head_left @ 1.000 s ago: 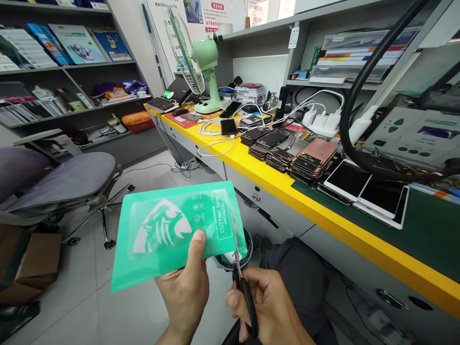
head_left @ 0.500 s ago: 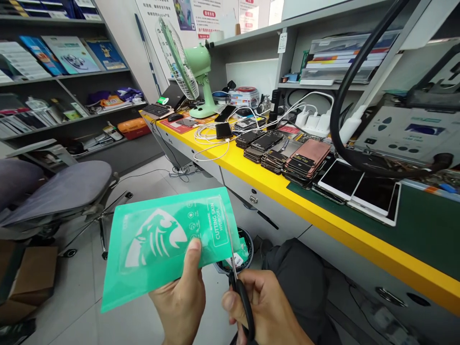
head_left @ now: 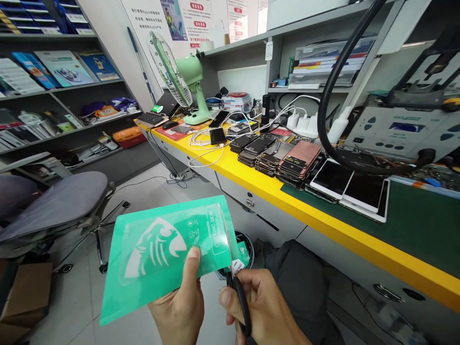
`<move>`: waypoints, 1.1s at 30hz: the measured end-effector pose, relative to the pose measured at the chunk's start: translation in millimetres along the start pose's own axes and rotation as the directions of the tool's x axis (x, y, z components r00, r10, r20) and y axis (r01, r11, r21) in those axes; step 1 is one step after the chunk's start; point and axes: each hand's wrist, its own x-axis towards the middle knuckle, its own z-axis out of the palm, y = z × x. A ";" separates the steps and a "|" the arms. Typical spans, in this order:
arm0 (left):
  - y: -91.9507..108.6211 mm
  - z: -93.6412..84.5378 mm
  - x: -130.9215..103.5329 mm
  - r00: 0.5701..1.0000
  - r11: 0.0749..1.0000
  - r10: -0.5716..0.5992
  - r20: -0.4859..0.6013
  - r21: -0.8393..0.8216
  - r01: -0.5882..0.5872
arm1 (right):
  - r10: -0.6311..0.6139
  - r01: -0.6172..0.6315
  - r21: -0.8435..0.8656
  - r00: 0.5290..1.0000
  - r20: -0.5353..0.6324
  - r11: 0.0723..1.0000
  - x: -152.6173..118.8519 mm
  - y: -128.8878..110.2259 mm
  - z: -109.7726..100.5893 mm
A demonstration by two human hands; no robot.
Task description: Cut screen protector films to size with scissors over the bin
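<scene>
1. Head view, left hand: the left hand [head_left: 178, 304] is closed on the lower edge of a green packet [head_left: 140, 290], thumb laid over the front face; its other fingers are mostly hidden behind.
2. Head view, right hand: the right hand [head_left: 269, 306] is curled around the black handles of a pair of scissors [head_left: 242, 297]. The blades meet the packet at its right end; how far apart they stand cannot be told.
3. The packet is held in the air in front of the bench [head_left: 233, 175], above the floor, tilted so that its left end hangs lower. Its face carries a white animal emblem and, near the right end, the sideways words "CUTTING SKIN".
4. Below and behind that end, partly covered, is a bin [head_left: 252, 247] with green and white scraps in it.
5. On the yellow bench are stacks of phone parts [head_left: 300, 155], then, to their right, white-framed panels [head_left: 330, 178] resting partly over a dark green mat [head_left: 419, 211].
6. Farther along the bench are a dark phone [head_left: 217, 137] beside coiled white cables [head_left: 199, 140], a pale green fan [head_left: 192, 71], a mouse [head_left: 169, 124] and a keyboard [head_left: 150, 118].
7. At the left, a grey chair [head_left: 68, 199] stands near a cardboard box [head_left: 28, 292].
</scene>
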 end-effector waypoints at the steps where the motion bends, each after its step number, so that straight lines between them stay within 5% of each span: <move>1: -0.4 -0.1 -0.1 1.000 1.000 -0.005 0.007 -0.011 0.005 | -0.023 0.023 0.002 1.000 0.001 1.000 0.6 -0.2 -0.1; 33: -10.1 -5.7 -0.5 1.000 0.997 0.000 -0.001 0.077 0.000 | -0.067 0.066 0.074 0.998 0.015 0.995 12.3 5.7 -6.1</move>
